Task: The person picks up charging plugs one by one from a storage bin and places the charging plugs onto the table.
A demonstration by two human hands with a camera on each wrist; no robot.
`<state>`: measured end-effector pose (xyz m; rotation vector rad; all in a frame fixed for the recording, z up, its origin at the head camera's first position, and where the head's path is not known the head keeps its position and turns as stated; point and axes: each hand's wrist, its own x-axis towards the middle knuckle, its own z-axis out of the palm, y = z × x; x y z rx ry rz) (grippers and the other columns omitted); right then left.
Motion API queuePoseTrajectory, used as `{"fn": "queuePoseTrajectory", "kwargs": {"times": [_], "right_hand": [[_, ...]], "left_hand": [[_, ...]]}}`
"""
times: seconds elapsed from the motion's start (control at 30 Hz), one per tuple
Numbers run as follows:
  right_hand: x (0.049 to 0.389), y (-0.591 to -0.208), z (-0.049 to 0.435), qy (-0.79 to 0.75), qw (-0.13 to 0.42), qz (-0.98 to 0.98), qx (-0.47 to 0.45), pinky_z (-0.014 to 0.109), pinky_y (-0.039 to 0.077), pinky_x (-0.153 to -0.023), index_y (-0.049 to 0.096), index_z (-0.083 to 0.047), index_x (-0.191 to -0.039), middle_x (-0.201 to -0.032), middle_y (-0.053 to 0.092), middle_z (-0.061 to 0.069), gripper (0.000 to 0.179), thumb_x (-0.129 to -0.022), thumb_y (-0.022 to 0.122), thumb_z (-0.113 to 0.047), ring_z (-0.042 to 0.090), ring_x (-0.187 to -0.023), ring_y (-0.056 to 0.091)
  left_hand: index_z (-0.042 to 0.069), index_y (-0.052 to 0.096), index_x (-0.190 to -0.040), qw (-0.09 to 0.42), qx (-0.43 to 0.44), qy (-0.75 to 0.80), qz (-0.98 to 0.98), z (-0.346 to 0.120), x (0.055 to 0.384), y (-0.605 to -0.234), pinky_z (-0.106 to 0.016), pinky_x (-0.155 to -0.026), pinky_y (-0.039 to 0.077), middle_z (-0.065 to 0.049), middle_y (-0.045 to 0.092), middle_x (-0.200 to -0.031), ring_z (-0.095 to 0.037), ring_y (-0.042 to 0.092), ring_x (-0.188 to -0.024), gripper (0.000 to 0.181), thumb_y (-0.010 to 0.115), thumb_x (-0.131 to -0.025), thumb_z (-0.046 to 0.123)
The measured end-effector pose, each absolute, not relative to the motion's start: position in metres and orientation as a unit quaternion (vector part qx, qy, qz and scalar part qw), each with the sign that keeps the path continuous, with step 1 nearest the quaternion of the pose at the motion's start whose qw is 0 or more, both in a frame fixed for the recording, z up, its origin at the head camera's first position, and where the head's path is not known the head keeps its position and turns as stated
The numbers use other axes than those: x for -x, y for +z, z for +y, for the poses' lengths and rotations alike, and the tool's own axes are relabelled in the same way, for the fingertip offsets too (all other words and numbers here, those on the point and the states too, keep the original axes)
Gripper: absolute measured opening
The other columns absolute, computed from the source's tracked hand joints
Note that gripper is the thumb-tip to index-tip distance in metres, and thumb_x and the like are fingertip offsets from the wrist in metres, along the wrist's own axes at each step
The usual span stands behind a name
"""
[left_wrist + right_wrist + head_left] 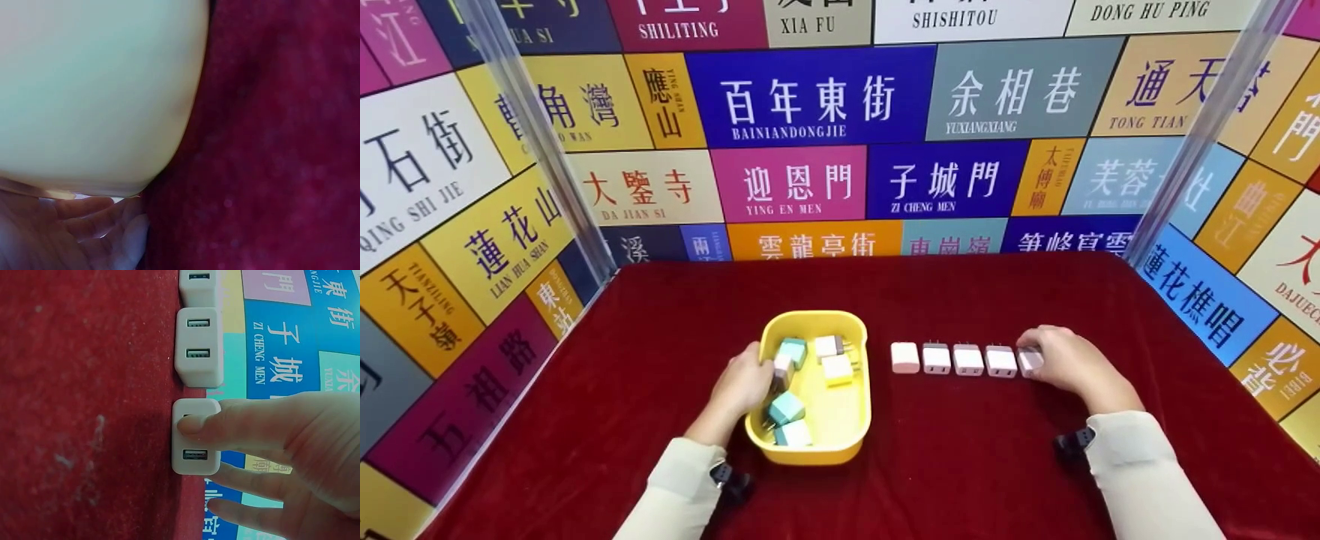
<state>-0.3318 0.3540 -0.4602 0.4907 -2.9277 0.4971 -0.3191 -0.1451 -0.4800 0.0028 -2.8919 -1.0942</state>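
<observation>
A yellow plastic tub (814, 456) stands on the dark red cloth, with several white and teal USB charger plugs (787, 407) lying loosely in it. My left hand (744, 379) grips the tub's left wall, thumb over the rim; in the left wrist view its fingers (95, 225) lie along the pale outer side. To the right runs a row of white charger plugs (968, 360). At the row's right end my right hand (1061, 360) pinches a white two-port charger (196, 464), thumb across its port face and other fingers behind, with a small gap to its neighbour (197, 337).
The row's leftmost plug (904, 358) shows a plain, pinkish-white face without visible ports. Red cloth (945, 465) covers the table in front of the row. Panels of coloured signs (810, 97) stand behind and at both sides, with clear corner posts (1207, 127).
</observation>
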Motion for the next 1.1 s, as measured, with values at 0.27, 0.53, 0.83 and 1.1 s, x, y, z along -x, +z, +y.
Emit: {"fn": "queuePoseTrajectory", "kwargs": {"times": [0.27, 0.53, 0.83, 1.1], "right_hand": [[0.3319, -0.4605, 0.3535, 0.164, 0.063, -0.972, -0.156, 0.061, 0.054, -0.089, 0.077, 0.000, -0.112, -0.105, 0.073, 0.018, 0.033, -0.081, 0.084, -0.005, 0.038, -0.096, 0.066], [0.3322, -0.4609, 0.3528, 0.160, 0.065, -0.973, -0.153, 0.060, 0.054, -0.088, 0.077, 0.000, -0.111, -0.105, 0.073, 0.018, 0.032, -0.080, 0.085, -0.007, 0.037, -0.095, 0.065], [0.3320, -0.4607, 0.3527, 0.164, 0.065, -0.972, -0.155, 0.060, 0.054, -0.088, 0.077, 0.000, -0.110, -0.105, 0.073, 0.018, 0.031, -0.080, 0.084, -0.007, 0.037, -0.095, 0.065], [0.3321, -0.4598, 0.3523, 0.163, 0.060, -0.973, -0.153, 0.061, 0.053, -0.089, 0.077, 0.000, -0.111, -0.106, 0.073, 0.018, 0.032, -0.081, 0.085, -0.007, 0.037, -0.095, 0.065]], "left_hand": [[0.002, 0.062, -0.123, 0.023, 0.000, -0.357, -0.934, -0.1444, 0.3176, -0.4795, -0.054, -0.094, 0.052, -0.019, 0.069, -0.113, -0.034, 0.065, -0.106, 0.027, 0.049, -0.105, 0.018], [0.001, 0.061, -0.127, 0.022, -0.004, -0.359, -0.933, -0.1453, 0.3198, -0.4808, -0.053, -0.095, 0.052, -0.019, 0.069, -0.116, -0.032, 0.064, -0.107, 0.031, 0.049, -0.105, 0.019], [0.002, 0.060, -0.131, 0.010, -0.010, -0.363, -0.932, -0.1439, 0.3196, -0.4802, -0.053, -0.096, 0.051, -0.018, 0.069, -0.119, -0.032, 0.064, -0.108, 0.033, 0.049, -0.106, 0.020], [0.001, 0.060, -0.134, 0.008, -0.012, -0.365, -0.931, -0.1440, 0.3197, -0.4808, -0.053, -0.099, 0.051, -0.019, 0.068, -0.122, -0.032, 0.064, -0.112, 0.035, 0.049, -0.106, 0.020]]}}
